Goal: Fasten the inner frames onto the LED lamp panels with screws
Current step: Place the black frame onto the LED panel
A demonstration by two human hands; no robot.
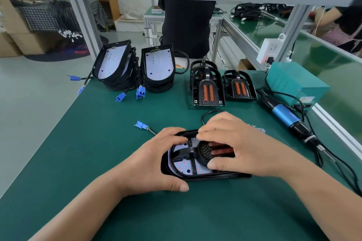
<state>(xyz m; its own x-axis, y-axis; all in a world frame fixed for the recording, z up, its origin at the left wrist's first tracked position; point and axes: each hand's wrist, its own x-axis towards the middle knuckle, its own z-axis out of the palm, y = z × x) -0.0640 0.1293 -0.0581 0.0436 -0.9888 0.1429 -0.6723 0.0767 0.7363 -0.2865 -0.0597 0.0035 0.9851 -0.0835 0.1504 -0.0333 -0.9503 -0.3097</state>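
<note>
Right now the left hand [156, 160] is gripping the nine o'clock end of the LED lamp panel [183, 165], which is lying at six o'clock on the green mat [98, 152], while the right hand [239, 143] is clasping the inner frame [204, 151] down onto it. The frame is risking a skewed seat, which would leave its screw holes misaligned or pinch the cable [202, 118] looping out at twelve o'clock. Reaching for the one screwdriver [288, 117], lying well apart at three o'clock, could be loosening that hold. Two panel stacks [114, 62] are standing at eleven o'clock, two frame piles [207, 90] at one o'clock and one power box [293, 82] at two; each stack's depth is not showing.
</note>
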